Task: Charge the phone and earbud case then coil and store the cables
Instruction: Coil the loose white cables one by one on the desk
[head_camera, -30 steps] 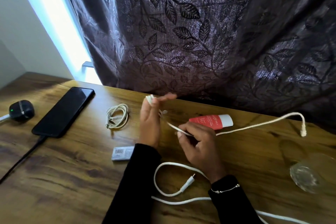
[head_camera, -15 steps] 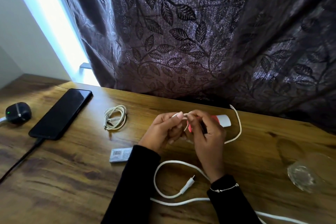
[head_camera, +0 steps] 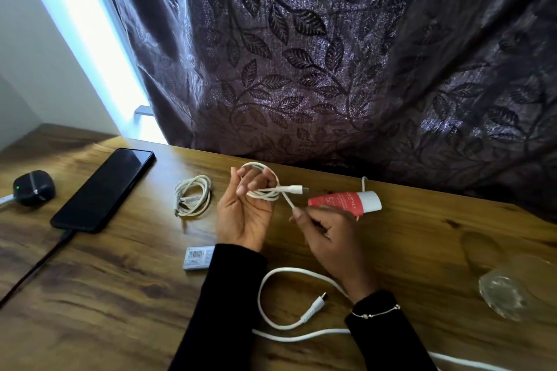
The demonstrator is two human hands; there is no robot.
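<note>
Cable [head_camera: 261, 190] looped round our left hand [head_camera: 245, 214] fingers [head_camera: 241, 181] — limp, springy; right hand [head_camera: 327, 235] fingertips [head_camera: 297, 214] pinched it just behind the plug — best hold, we judged.

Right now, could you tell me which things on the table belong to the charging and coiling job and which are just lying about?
Job: phone, earbud case, coiled cable, cable in hands, loose cable.
Lying about: red tube, barcoded box, glass.
</note>
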